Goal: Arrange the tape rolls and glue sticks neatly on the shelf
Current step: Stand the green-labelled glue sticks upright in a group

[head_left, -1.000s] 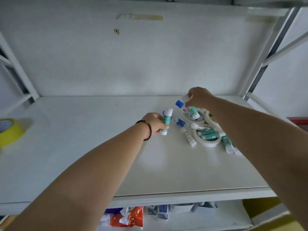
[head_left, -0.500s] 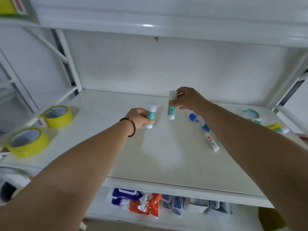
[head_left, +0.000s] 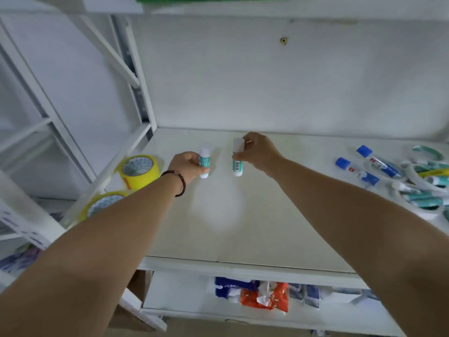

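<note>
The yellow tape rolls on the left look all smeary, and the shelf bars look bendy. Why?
In the head view, the yellow tape rolls and the white frame bars at the left edge are streaked by motion blur; the wide-angle lens bends the bars; the glue sticks in the middle look sharper.

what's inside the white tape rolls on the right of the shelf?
Teal glue sticks lie across the white tape rolls, some in their open centres, a yellow one among them. Anything beneath the heap is covered.
</note>
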